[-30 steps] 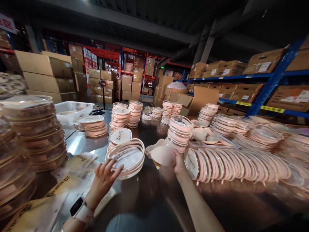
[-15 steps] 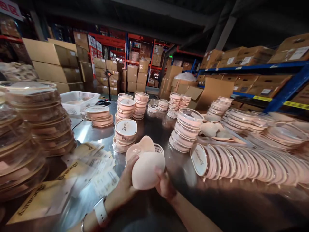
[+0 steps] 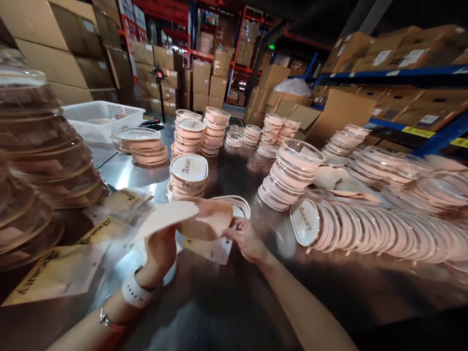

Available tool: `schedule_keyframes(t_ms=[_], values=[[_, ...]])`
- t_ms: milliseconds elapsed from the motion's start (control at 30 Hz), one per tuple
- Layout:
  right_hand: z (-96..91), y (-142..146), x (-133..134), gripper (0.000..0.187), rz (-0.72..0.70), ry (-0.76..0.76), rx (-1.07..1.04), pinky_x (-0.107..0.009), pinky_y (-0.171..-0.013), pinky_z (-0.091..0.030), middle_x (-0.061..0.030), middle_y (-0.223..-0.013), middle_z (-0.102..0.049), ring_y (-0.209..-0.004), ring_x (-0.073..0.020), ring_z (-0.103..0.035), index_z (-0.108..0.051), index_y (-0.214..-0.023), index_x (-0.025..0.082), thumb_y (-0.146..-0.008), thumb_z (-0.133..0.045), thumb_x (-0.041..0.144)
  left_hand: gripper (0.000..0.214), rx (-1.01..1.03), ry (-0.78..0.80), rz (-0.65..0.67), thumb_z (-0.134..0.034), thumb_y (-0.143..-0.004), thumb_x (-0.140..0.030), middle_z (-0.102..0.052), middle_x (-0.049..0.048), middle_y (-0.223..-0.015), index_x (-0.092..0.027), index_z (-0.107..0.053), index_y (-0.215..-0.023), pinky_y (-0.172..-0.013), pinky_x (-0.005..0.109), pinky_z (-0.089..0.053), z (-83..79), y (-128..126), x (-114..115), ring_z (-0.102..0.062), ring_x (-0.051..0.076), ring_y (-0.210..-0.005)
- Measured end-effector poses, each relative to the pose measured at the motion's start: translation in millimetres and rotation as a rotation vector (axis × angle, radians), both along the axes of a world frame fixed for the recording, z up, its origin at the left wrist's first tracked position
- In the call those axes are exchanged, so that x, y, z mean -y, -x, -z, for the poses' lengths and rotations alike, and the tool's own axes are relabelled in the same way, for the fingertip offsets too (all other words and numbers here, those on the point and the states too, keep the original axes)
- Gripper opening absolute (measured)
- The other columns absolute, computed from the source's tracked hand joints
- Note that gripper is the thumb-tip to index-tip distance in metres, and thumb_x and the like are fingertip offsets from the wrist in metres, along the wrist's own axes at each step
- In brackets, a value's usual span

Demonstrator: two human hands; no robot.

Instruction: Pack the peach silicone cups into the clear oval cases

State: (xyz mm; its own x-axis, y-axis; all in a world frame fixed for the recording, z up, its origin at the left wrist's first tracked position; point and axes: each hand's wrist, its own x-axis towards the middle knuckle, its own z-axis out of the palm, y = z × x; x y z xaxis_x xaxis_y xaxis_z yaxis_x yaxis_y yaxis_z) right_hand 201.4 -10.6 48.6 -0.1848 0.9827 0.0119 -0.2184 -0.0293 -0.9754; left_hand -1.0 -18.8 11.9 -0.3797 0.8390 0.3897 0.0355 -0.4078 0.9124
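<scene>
Fingers of the right hand [image 3: 249, 242] are drawn together in a pinch at the right edge of a beige bra [image 3: 208, 220]. A yellow and white card [image 3: 210, 247] shows just below that edge, partly covered by the bra; whether its corner is caught in the pinch too cannot be told. The left hand [image 3: 161, 251] holds the bra from underneath, near its left end, with most of its fingers hidden, so how tightly they are bent cannot be seen. The bra is raised above the dark, shiny desk [image 3: 219, 307], between the two hands and a little blurred. Just behind it, partly hidden, lies a clear round case [image 3: 239, 204].

A white watch strap [image 3: 137, 291] and a bracelet [image 3: 107, 317] circle the left arm. Behind the bra stands a stack of cases [image 3: 188, 178] with a printed lid on top; to its right rises a tilted stack [image 3: 290, 170]. Beside that, a long row of cases [image 3: 369, 229] stands on edge. Printed packets [image 3: 73, 265] lie to the left of the left hand, and a white basket [image 3: 106, 129] sits farther back. Cardboard boxes [image 3: 69, 58] are piled beyond the desk.
</scene>
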Motion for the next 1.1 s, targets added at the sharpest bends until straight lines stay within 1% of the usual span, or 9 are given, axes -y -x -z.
schedule_keyframes(t_ms=[67,167,267,367,500,700,867,1000,1100], values=[[-2.3,-11,-10,0.033,-0.079,0.064,0.013,-0.024,-0.060,-0.052,-0.0001,-0.070,-0.073,-0.058,-0.0134,-0.062,-0.077,-0.085,0.015,-0.056,-0.087,0.029,0.042,0.111,0.026,-0.079,-0.048,-0.094,-0.057,-0.072,0.0085,-0.110,-0.025,-0.061,-0.118,-0.084,0.043,-0.060,-6.3,3,-4,-0.066,0.030,-0.110],[-7.2,-30,-27,0.024,0.185,-0.029,0.011,-0.020,-0.053,-0.047,0.0006,-0.064,-0.071,-0.054,-0.0106,-0.058,-0.076,-0.074,0.015,-0.053,-0.085,0.021,0.034,0.339,0.086,-0.106,-0.052,-0.093,-0.051,-0.073,0.0028,-0.090,-0.021,-0.061,-0.108,-0.077,0.030,-0.059,-18.4,0,-6,-0.070,0.018,-0.086],[-11.6,-45,-39,0.012,0.420,-0.104,-0.060,-0.016,-0.045,-0.039,0.0053,-0.054,-0.064,-0.048,-0.0068,-0.050,-0.068,-0.059,0.018,-0.054,-0.079,0.020,0.032,0.464,0.245,0.092,-0.068,-0.082,-0.048,-0.066,-0.0008,-0.059,-0.016,-0.065,-0.084,-0.051,0.025,-0.053,-27.6,-8,1,-0.059,0.013,-0.048],[-18.3,-52,-41,0.015,0.452,-0.064,-0.166,-0.017,-0.048,-0.044,0.0070,-0.059,-0.066,-0.053,-0.0088,-0.057,-0.069,-0.068,0.021,-0.055,-0.078,0.023,0.036,0.488,0.403,0.368,-0.075,-0.077,-0.049,-0.062,-0.0018,-0.051,-0.014,-0.066,-0.082,-0.034,0.020,-0.035,-30.6,-17,12,-0.047,0.009,-0.035],[-27.7,-48,-32,0.021,0.409,-0.003,-0.311,-0.016,-0.053,-0.051,0.0086,-0.070,-0.070,-0.062,-0.0085,-0.064,-0.071,-0.076,0.025,-0.058,-0.080,0.023,0.038,0.641,0.484,0.625,-0.074,-0.080,-0.051,-0.070,0.0004,-0.063,-0.015,-0.066,-0.089,-0.043,0.019,-0.045,-29.7,-26,20,-0.062,0.013,-0.048],[-29.3,-43,-19,0.032,0.247,-0.065,-0.387,-0.008,-0.054,-0.050,0.0108,-0.073,-0.071,-0.062,-0.0037,-0.063,-0.076,-0.084,0.032,-0.058,-0.084,0.015,0.072,0.765,0.557,0.894,-0.072,-0.070,-0.073,-0.075,0.0063,-0.077,-0.015,-0.066,-0.111,-0.067,0.033,-0.059,-27.2,-28,21,-0.068,0.020,-0.063],[-23.8,-32,-7,0.030,0.214,-0.188,-0.133,-0.022,-0.065,-0.059,0.0048,-0.086,-0.075,-0.068,-0.0110,-0.068,-0.078,-0.089,0.032,-0.060,-0.085,0.022,0.069,0.800,0.538,0.957,-0.065,-0.076,-0.075,-0.074,0.0062,-0.077,-0.017,-0.068,-0.113,-0.068,0.034,-0.058,-24.2,-27,24,-0.067,0.020,-0.062],[-19.6,-22,3,0.024,0.333,-0.517,0.330,-0.033,-0.088,-0.058,-0.0030,-0.107,-0.076,-0.098,-0.0197,-0.070,-0.079,-0.100,0.026,-0.077,-0.076,0.021,0.079,0.878,0.556,0.984,-0.070,-0.070,-0.076,-0.077,0.0100,-0.098,-0.019,-0.066,-0.125,-0.065,0.032,-0.057,-23.3,-28,26,-0.066,0.019,-0.064],[-15.9,-18,9,0.029,0.415,-0.737,0.594,-0.039,-0.100,-0.053,-0.0064,-0.115,-0.075,-0.111,-0.0229,-0.067,-0.076,-0.114,0.025,-0.087,-0.067,0.019,0.081,0.873,0.574,1.020,-0.066,-0.073,-0.077,-0.077,0.0111,-0.101,-0.018,-0.065,-0.128,-0.066,0.031,-0.057,-21.3,-30,28,-0.065,0.017,-0.063]])
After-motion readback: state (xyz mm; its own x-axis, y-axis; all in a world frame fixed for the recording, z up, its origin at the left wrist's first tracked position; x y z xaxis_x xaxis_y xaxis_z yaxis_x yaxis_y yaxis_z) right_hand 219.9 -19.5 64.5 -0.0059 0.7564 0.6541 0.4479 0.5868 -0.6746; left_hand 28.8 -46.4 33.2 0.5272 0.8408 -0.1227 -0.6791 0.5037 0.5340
